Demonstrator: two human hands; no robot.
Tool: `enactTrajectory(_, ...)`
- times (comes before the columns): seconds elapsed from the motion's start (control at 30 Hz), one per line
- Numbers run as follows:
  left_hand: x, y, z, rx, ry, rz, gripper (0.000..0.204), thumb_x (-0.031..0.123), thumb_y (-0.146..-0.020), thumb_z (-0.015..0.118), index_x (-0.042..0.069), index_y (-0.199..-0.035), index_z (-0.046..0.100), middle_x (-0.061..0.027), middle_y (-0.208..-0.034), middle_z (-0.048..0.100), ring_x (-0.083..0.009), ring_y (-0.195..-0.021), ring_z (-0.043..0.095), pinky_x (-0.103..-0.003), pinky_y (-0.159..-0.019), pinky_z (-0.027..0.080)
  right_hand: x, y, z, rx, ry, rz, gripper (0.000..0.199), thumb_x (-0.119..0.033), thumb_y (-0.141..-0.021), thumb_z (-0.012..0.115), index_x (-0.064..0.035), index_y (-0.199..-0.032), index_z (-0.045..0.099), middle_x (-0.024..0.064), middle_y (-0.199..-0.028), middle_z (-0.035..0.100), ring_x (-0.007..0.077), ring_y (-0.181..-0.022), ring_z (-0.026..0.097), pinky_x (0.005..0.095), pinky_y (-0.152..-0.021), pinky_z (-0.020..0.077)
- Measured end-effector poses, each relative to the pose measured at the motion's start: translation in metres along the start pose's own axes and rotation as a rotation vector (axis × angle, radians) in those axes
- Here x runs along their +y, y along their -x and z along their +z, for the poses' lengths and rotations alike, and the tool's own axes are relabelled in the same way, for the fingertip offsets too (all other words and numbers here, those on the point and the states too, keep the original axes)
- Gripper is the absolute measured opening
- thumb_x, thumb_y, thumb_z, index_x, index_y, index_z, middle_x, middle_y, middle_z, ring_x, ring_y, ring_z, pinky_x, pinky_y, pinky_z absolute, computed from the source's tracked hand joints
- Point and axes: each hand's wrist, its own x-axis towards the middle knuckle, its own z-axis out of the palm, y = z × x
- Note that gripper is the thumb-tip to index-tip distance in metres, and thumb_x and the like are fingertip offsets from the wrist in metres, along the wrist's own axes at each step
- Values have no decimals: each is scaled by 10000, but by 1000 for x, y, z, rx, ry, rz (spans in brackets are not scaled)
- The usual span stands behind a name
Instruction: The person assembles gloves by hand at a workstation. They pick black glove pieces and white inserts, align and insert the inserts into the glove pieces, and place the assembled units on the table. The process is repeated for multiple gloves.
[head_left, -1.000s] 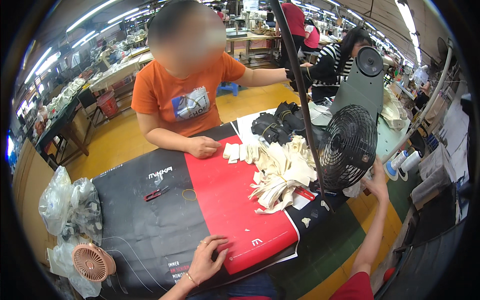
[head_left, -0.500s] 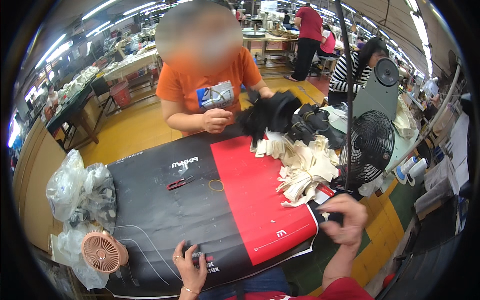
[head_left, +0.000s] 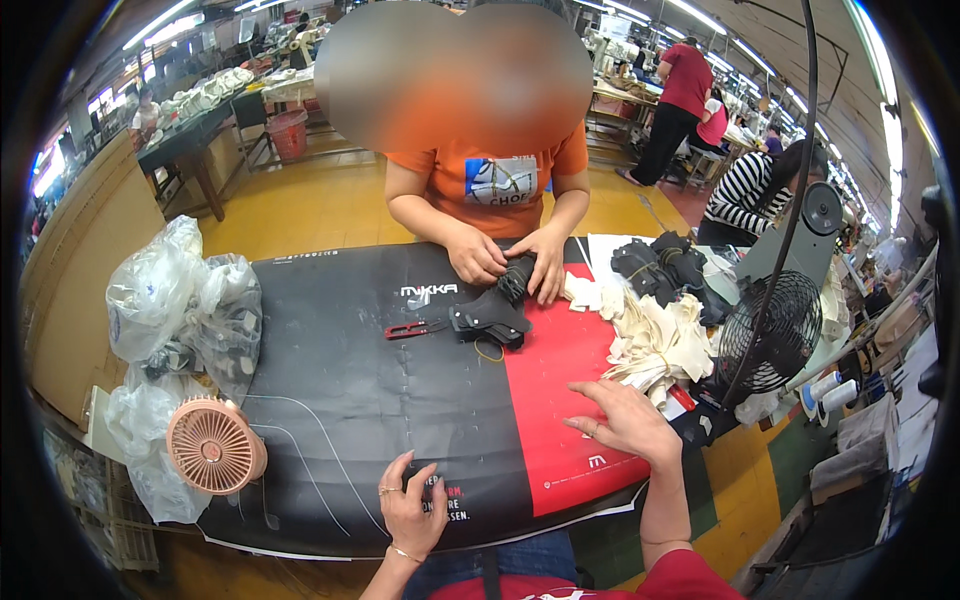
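Observation:
My left hand (head_left: pixel 413 508) hovers at the near edge of the black and red table cover (head_left: pixel 350 400), its fingers apart and bent, with nothing in them. Over the red part is my right hand (head_left: pixel 628 420), also open and holding nothing, nearest to a heap of cream fabric pieces (head_left: pixel 655 340). Across the table a person in an orange shirt (head_left: pixel 430 180) has both hands (head_left: pixel 505 265) on a bundle of black cut pieces (head_left: pixel 490 315). Red-handled thread snips (head_left: pixel 408 330) lie left of that bundle, and a yellow rubber band (head_left: pixel 489 352) sits just below it.
Clear plastic bags (head_left: pixel 170 300) and a small pink fan (head_left: pixel 212 450) occupy the left side. More black pieces (head_left: pixel 665 268), a black fan (head_left: pixel 770 330) and white thread cones (head_left: pixel 830 390) stand at the right. A dark pole (head_left: pixel 790 200) rises there. Other people work behind.
My right hand has moved left, from beyond the cover's right edge to above the red part. The other person has lowered the black pieces onto the table. My view has shifted.

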Motion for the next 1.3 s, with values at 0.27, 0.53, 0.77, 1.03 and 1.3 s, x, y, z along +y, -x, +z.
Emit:
enactTrajectory(0.27, 0, -2, 0, -52, -23, 19, 299, 87, -767, 739, 78, -1060, 682, -176, -1283, 561, -386, -1197, 543, -471, -1000, 439, 10, 1, 10, 16, -5, 47, 530, -388, -894, 705, -26, -1265, 593, 210, -1090, 665, 380, -967, 646, 442, -872, 505)
enactTrajectory(0.53, 2, -3, 1, -65, -54, 16, 263, 94, -771, 736, 76, -1029, 690, -178, -1285, 563, -384, -1199, 544, -465, -1002, 432, 16, -7, 17, 36, -34, 52, 516, -381, -910, 678, -55, -1295, 567, 195, -1115, 655, 364, -1056, 624, 458, -928, 487)
enactTrajectory(0.77, 5, -5, 0, -78, -68, -1, 247, 99, -776, 734, 75, -1020, 697, -183, -1289, 563, -379, -1203, 541, -461, -1004, 424, 19, -17, 32, 151, 22, 119, 435, -343, -902, 691, -48, -1214, 620, 175, -1021, 684, 356, -969, 655, 458, -860, 507)
enactTrajectory(1.03, 8, -7, 1, -95, -99, -11, 221, 118, -781, 735, 74, -996, 706, -197, -1270, 577, -387, -1176, 551, -464, -991, 429, 47, -104, 76, 373, -544, 289, 322, -204, -922, 683, 37, -1135, 684, 187, -982, 731, 265, -838, 728, 358, -770, 558)
enactTrajectory(1.3, 11, -8, 3, -97, -122, -41, 237, 140, -786, 739, 71, -1010, 705, -196, -1258, 583, -386, -1149, 561, -467, -972, 440, 82, -163, 118, 450, -1198, 303, 487, -182, -932, 690, 77, -1322, 556, 175, -1108, 694, 177, -937, 683, 302, -811, 547)
